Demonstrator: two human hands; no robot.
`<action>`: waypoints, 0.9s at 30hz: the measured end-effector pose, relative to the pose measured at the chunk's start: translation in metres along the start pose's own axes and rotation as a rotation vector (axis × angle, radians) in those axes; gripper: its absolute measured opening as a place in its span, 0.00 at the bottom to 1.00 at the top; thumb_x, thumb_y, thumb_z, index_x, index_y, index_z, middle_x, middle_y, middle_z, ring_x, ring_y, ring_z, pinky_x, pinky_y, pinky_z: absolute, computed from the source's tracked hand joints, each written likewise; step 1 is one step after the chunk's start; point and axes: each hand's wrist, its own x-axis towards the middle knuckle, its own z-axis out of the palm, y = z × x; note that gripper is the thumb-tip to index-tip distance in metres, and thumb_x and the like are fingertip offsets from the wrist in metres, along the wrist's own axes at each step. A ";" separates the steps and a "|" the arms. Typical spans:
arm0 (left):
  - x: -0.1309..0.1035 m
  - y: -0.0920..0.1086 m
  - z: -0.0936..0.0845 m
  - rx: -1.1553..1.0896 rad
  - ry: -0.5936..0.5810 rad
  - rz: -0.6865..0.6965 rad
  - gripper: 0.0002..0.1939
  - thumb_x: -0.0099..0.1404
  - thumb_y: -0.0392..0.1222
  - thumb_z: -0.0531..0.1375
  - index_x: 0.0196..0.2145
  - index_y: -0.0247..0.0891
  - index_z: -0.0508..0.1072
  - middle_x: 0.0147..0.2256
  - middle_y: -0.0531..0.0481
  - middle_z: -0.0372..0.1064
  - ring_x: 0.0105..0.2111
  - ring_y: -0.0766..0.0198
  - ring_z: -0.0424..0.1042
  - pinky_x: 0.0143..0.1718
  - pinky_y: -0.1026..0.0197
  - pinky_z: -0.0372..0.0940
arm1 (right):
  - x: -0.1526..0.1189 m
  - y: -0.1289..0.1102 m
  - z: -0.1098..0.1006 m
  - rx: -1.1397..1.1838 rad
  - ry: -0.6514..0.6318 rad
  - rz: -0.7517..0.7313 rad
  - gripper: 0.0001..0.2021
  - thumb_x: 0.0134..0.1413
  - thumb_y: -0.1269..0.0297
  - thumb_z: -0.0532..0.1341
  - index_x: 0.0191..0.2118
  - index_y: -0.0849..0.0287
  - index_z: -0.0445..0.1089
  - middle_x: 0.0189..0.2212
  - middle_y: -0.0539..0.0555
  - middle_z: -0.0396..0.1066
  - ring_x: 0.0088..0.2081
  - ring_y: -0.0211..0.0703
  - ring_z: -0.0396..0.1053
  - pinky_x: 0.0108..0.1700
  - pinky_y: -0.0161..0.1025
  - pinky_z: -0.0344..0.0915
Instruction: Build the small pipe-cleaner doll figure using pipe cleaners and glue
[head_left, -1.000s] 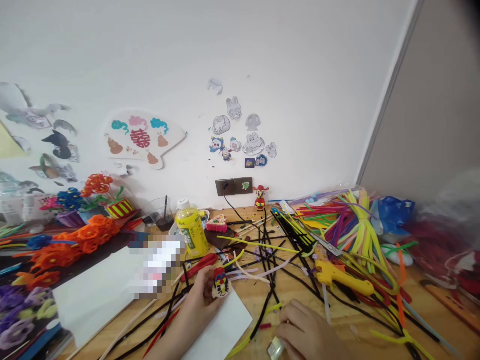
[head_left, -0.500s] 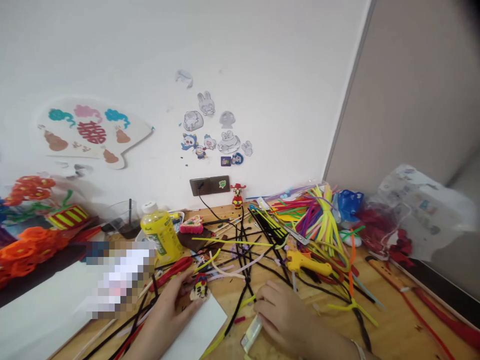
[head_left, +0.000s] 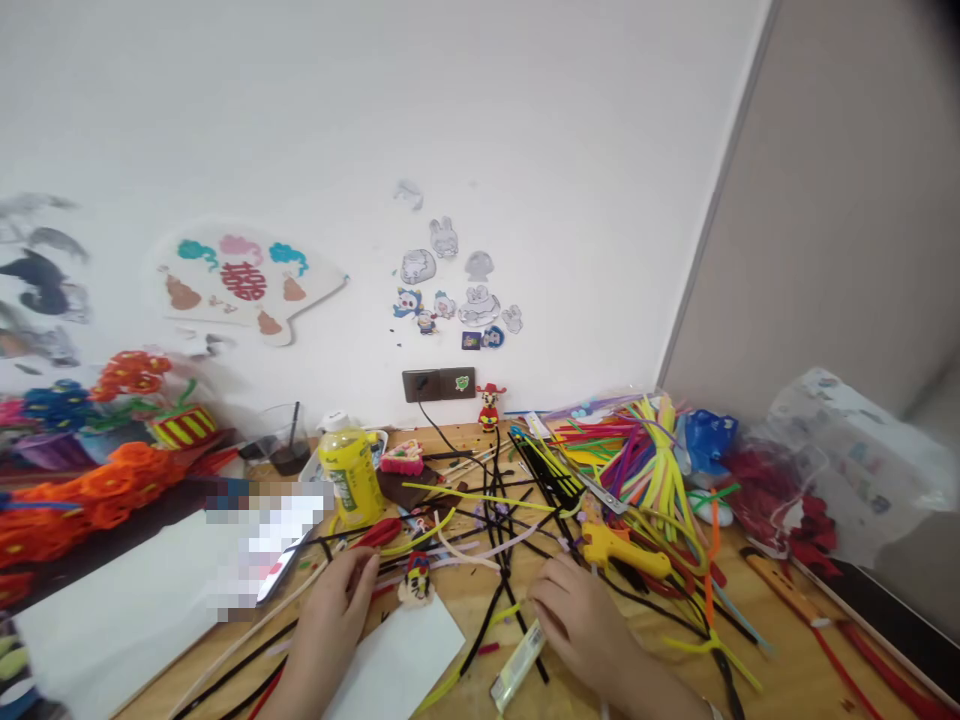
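My left hand (head_left: 334, 615) is at the lower centre-left with its thumb and fingers apart, holding nothing visible. To its right, a small figure head (head_left: 417, 578) with a red and blue hat lies at the top of a white sheet (head_left: 405, 660). My right hand (head_left: 577, 615) rests on the table with its fingers curled down; what they grip is hidden. A pale yellow packet (head_left: 517, 668) sticks out beside these fingers, towards the lower left.
Black pipe cleaners (head_left: 499, 520) cross mid-table. A yellow glue gun (head_left: 626, 550) lies right of them, before a colourful bundle (head_left: 656, 450). A yellow bottle (head_left: 351, 475), a phone (head_left: 289, 545) and orange flowers (head_left: 112, 490) are left. A red figurine (head_left: 489, 408) stands by the wall.
My left hand has come away from the small figure head, which now lies apart from my fingers. The view has turned left, and more of the packet shows by my right hand.
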 end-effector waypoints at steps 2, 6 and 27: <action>0.000 0.000 0.000 0.020 0.012 -0.012 0.10 0.59 0.47 0.51 0.31 0.41 0.69 0.32 0.47 0.73 0.33 0.54 0.71 0.36 0.55 0.65 | -0.001 0.000 0.001 0.012 -0.006 -0.002 0.08 0.50 0.77 0.52 0.29 0.59 0.65 0.27 0.52 0.64 0.31 0.42 0.62 0.32 0.38 0.60; -0.002 -0.001 0.002 0.031 0.051 -0.008 0.08 0.58 0.42 0.52 0.30 0.39 0.70 0.31 0.45 0.73 0.34 0.52 0.71 0.38 0.52 0.64 | -0.002 0.001 0.005 0.045 -0.025 -0.018 0.09 0.52 0.77 0.52 0.30 0.59 0.66 0.27 0.52 0.65 0.32 0.42 0.62 0.32 0.38 0.62; -0.007 0.002 0.000 -0.019 0.230 0.125 0.07 0.60 0.36 0.51 0.30 0.38 0.68 0.30 0.45 0.68 0.35 0.56 0.68 0.38 0.52 0.64 | 0.033 -0.018 -0.030 0.152 0.044 -0.103 0.07 0.55 0.71 0.50 0.33 0.57 0.65 0.29 0.53 0.66 0.34 0.41 0.66 0.35 0.35 0.64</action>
